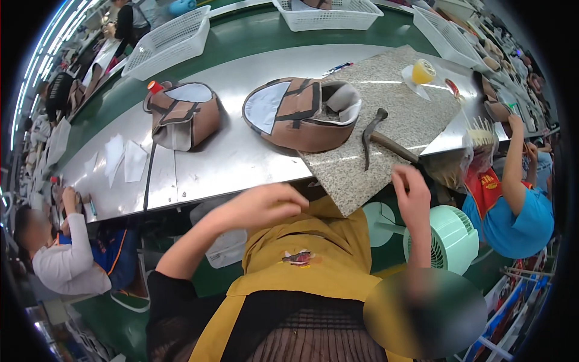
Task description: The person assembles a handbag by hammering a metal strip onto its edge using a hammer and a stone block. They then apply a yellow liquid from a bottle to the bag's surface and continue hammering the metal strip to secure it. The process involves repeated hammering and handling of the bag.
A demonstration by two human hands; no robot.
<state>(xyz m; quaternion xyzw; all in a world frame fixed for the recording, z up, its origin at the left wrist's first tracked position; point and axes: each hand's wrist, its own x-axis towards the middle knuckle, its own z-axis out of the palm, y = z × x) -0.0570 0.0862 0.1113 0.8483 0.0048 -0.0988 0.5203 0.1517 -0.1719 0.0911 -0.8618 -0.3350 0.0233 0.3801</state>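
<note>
My left hand (pixel 268 201) hovers over my lap at the table's near edge, fingers loosely bent, with nothing visible in it. My right hand (pixel 412 188) is raised beside the near right edge of a speckled stone slab (pixel 356 178), its fingers bent and slightly apart, apparently holding nothing. Nearest to it is a hammer (pixel 389 145) with a dark curved head and wooden handle, lying on the slab. Left of the hammer sits a brown bag-like piece (pixel 301 117) with black straps, a white panel and a pale lining. A similar brown piece (pixel 187 114) stands farther left.
White paper sheets (pixel 135 160) lie on the metal table (pixel 235 172). A yellow-filled container (pixel 423 72) and a pen (pixel 338 68) are at the back. White baskets (pixel 329 20) stand beyond. A mint-green fan (pixel 446 238) is at lower right. People sit left (pixel 72 265) and right (pixel 512 223).
</note>
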